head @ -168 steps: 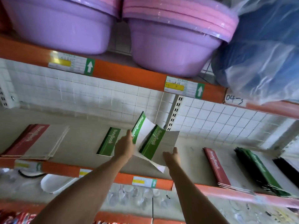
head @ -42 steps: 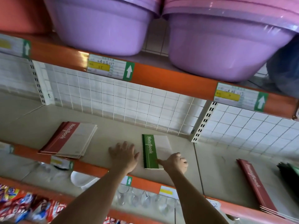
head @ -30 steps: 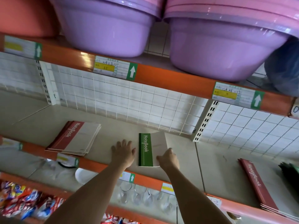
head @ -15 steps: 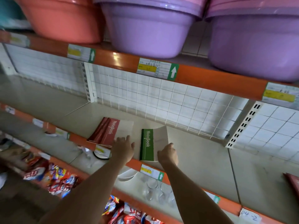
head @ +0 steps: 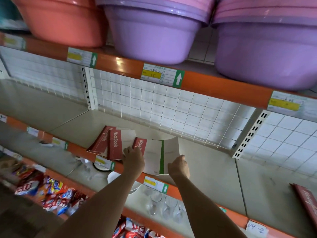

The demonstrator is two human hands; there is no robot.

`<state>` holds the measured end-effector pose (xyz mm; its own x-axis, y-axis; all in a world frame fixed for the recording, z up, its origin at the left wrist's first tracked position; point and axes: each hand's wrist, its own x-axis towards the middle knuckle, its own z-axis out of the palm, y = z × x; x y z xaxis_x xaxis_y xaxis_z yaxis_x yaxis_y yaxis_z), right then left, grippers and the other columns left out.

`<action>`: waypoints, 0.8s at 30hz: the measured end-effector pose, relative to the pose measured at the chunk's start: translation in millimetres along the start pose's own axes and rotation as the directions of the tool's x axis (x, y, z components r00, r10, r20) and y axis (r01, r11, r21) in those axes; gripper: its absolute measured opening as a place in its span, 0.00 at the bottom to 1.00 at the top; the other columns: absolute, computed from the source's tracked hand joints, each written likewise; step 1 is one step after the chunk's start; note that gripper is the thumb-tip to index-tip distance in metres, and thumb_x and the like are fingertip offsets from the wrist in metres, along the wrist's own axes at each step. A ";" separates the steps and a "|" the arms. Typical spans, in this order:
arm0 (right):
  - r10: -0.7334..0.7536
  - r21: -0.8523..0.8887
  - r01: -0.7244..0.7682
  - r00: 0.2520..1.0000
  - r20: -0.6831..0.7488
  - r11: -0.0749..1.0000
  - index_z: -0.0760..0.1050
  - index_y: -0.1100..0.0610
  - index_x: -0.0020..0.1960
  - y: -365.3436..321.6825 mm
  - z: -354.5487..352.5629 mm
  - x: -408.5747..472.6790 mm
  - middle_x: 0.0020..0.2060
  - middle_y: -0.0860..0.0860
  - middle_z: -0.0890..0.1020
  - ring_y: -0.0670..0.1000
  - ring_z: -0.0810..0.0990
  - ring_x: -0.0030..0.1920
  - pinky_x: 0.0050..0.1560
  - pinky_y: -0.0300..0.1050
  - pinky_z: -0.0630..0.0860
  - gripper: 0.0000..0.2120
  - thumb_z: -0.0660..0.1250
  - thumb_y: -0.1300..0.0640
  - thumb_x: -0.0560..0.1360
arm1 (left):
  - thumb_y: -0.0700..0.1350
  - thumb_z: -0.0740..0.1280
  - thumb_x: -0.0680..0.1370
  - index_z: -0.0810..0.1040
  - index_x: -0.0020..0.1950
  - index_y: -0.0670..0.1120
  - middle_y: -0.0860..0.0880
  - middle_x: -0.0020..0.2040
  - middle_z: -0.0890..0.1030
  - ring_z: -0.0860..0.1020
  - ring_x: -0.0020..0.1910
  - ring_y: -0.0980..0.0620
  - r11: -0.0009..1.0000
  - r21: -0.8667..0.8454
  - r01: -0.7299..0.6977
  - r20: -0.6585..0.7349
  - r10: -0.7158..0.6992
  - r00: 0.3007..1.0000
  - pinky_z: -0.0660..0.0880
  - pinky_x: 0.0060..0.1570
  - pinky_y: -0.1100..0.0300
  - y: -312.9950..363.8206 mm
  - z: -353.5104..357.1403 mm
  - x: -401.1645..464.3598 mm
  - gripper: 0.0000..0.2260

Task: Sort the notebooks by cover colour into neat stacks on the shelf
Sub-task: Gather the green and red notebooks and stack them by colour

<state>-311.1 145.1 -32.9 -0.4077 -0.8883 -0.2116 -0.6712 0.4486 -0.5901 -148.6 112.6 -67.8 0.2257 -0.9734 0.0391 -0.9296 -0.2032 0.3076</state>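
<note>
A fanned stack of red-spined notebooks (head: 109, 143) lies on the beige shelf (head: 205, 162) near its front edge. My left hand (head: 133, 159) grips the lower corner of one more red notebook (head: 142, 145), which overlaps the green-spined notebook (head: 162, 157) just to its right. My right hand (head: 178, 166) pinches the green notebook's lower right edge, and its pale cover curls upward. Both notebooks sit at the shelf's front lip.
Orange basin (head: 60, 19) and purple basins (head: 154, 31) fill the shelf above. A wire grid back panel (head: 163, 107) closes the rear. Another red notebook (head: 307, 198) shows at the far right. Glasses (head: 157, 201) and snack packets (head: 51, 189) sit on lower shelves.
The view has swung left. A red notebook has come off the red stack and now lies across the green one under my left hand. My right hand stays on the green notebook.
</note>
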 end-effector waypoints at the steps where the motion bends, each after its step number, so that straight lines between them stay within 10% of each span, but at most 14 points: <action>1: -0.005 -0.008 0.005 1.000 -0.001 1.000 0.65 0.59 0.64 1.1 -2.0 0.0 0.59 0.59 0.79 0.60 0.79 0.58 0.50 0.47 0.74 0.17 0.66 0.59 0.78 | 0.49 0.69 0.78 0.68 0.68 0.43 0.42 0.63 0.71 0.71 0.63 0.43 0.998 -0.064 0.025 -0.012 -0.026 1.000 0.71 0.62 0.51 3.1 -2.1 0.9 0.22; 20: 0.165 0.352 -0.068 0.953 -0.255 0.933 0.68 0.54 0.51 94.0 -109.5 7.8 0.36 0.56 0.78 0.61 0.81 0.29 0.26 0.57 0.80 0.11 0.56 0.65 0.71 | 0.44 0.63 0.82 0.49 0.80 0.45 0.38 0.66 0.75 0.79 0.58 0.38 0.935 -0.320 -0.153 0.046 0.176 0.983 0.77 0.54 0.47 124.9 -14.5 -18.1 0.31; 24: 0.233 0.393 -0.086 0.909 -0.344 0.915 0.69 0.55 0.50 133.6 -156.0 -1.0 0.37 0.56 0.80 0.58 0.79 0.29 0.23 0.47 0.77 0.10 0.58 0.65 0.71 | 0.45 0.63 0.81 0.55 0.77 0.45 0.38 0.64 0.76 0.79 0.56 0.38 0.903 -0.363 -0.229 0.068 0.270 0.960 0.78 0.52 0.48 182.9 -7.5 -40.9 0.27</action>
<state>-497.0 221.3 10.1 -0.7407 -0.6690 -0.0618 -0.3359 0.4484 -0.8283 -325.7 116.0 -5.9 -0.0544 -0.9969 0.0562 -0.7856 0.0774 0.6139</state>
